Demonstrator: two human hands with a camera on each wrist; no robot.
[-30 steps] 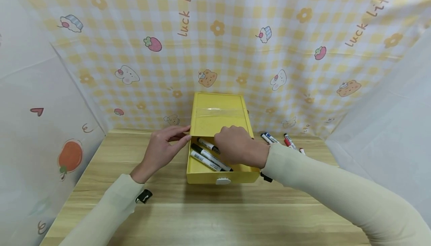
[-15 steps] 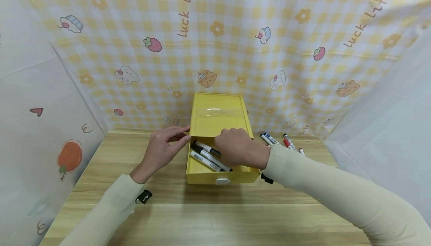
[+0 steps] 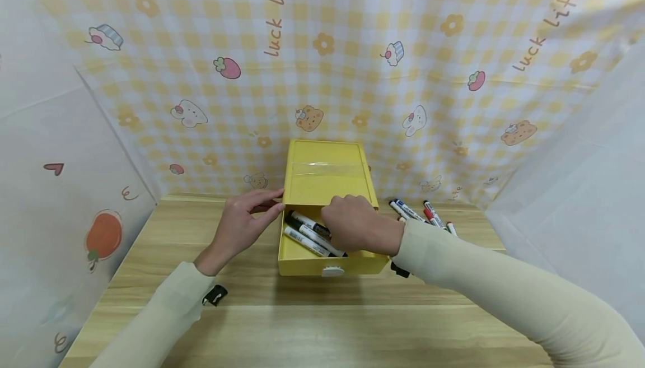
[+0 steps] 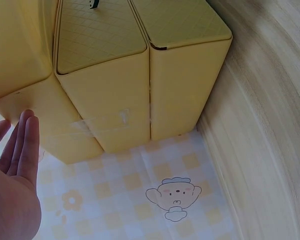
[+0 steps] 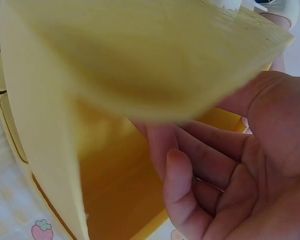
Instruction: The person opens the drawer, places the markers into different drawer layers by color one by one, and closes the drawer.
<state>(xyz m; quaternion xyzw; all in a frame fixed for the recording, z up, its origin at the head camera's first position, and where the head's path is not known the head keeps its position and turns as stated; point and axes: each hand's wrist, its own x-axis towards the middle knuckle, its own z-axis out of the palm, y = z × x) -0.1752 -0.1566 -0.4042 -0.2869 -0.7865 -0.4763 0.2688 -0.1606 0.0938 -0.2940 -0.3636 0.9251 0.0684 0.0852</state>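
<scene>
Left hand (image 3: 246, 217), outstretched, touches left edge of yellow cabinet (image 3: 327, 186); right hand (image 3: 355, 225) curls into drawer (image 3: 304, 267) beside markers (image 3: 305, 241), hold unclear.

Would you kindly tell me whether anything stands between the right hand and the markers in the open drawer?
Nothing visible does: in the head view, the right hand reaches into the open drawer, close beside the markers. Its fingers are largely hidden there.

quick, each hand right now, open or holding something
Left hand: open, at the side of the box.
Right hand: curled at the drawer; cannot tell if it holds anything.
</scene>
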